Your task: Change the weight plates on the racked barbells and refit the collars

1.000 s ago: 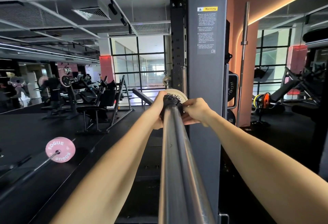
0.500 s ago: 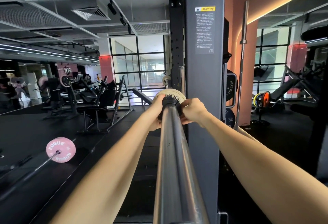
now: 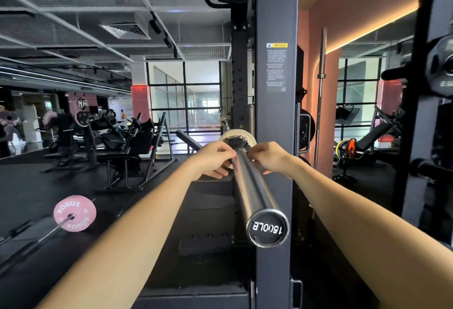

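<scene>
A: What is nearest to the camera?

B: The round end cap [image 3: 267, 228] of the barbell sleeve [image 3: 250, 181]. It is black with white letters, upside down, and it has a bright metal ring around it. The sleeve is a smooth, shiny steel cylinder that runs from the cap away toward the rack.

A: And the hands?

B: Both bare arms reach forward along the sleeve. The left hand [image 3: 212, 159] is on the left side of the sleeve and the right hand [image 3: 267, 158] is on the right side. The fingers of both are curled closed and pinch the black collar [image 3: 237, 142], which sits around the sleeve at its far part.

A: Where is the plate?

B: The cream plate [image 3: 230, 135] is on the sleeve just behind the collar and seems to touch it. It is a flat small disc with dark letters, partly hidden by the collar and the fingers.

A: What stands beside it?

B: The dark grey rack post [image 3: 274, 117], a square matt metal column, is just right of the sleeve. It carries a warning label [image 3: 276, 67] with a yellow head.

A: Anything on the floor?

B: At the left, on the dark floor, a pink plate [image 3: 74, 213] with white letters is on a thin barbell. Farther, there are black benches [image 3: 132, 147] and large windows [image 3: 183, 93]. At the far right, yellow and orange plates [image 3: 346, 148] stand on a holder.
</scene>
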`<state>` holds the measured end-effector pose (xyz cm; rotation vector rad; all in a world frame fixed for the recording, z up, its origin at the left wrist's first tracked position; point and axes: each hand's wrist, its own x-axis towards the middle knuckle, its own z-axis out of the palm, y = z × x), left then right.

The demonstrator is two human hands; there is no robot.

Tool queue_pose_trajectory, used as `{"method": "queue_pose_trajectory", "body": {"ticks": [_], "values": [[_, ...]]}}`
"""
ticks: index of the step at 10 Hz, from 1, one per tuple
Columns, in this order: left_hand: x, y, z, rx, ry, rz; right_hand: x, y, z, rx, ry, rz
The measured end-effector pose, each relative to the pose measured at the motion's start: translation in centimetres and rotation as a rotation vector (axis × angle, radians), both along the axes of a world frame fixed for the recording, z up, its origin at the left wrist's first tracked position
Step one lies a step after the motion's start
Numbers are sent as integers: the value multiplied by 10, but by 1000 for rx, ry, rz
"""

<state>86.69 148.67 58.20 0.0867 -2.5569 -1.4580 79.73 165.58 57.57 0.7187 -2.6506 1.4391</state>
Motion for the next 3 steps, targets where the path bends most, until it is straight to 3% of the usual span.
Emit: {"method": "queue_pose_trajectory", "body": {"ticks": [2,3], "values": [[34,8,10,13,59,53,41,17,15,49,33,-22],[53,10,32,113,158,174,63,35,44,-108,10,-79]]}}
